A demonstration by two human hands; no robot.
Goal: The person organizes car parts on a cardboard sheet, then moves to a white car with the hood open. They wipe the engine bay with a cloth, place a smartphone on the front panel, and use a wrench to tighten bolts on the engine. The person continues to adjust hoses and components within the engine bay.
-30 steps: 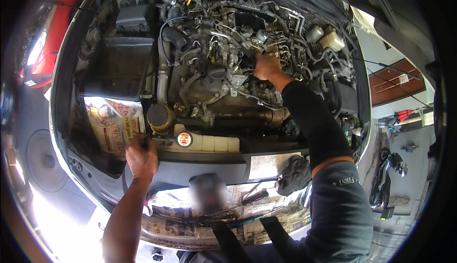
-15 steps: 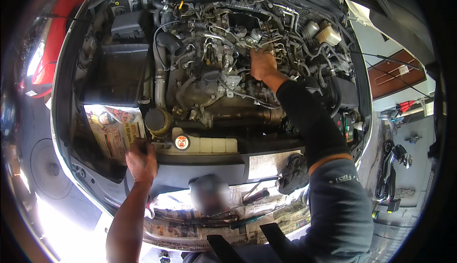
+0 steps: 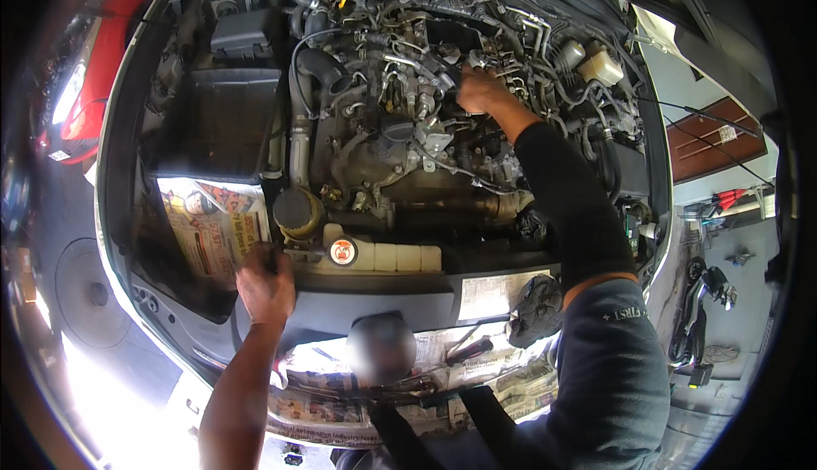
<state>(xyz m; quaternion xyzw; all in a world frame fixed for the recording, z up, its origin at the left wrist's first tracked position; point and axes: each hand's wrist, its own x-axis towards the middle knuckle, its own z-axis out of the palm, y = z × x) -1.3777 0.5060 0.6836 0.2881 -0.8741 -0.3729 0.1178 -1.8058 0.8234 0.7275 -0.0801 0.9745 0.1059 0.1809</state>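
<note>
I lean over the open engine bay (image 3: 408, 155) of a car. My right hand (image 3: 481, 91), in a long black sleeve, reaches deep to the back of the engine. Its fingers curl around a small dark part (image 3: 449, 77) among the pipes and hoses; what that part is stays unclear. My left hand (image 3: 265, 283), bare-armed, is closed on the edge of the dark front panel (image 3: 383, 304). It sits beside a sheet of newspaper (image 3: 208, 223) and just below a round brass-coloured cap (image 3: 298, 212).
A black box cover (image 3: 225, 121) fills the left of the bay. A red-and-white cap (image 3: 342, 251) sits at the front. More newspaper (image 3: 340, 385), a dark tool (image 3: 468, 351) and a crumpled black cloth (image 3: 536, 308) lie on the front. A red car (image 3: 81, 87) stands left.
My right hand has pushed a little farther toward the back of the engine. My left hand stays on the front panel.
</note>
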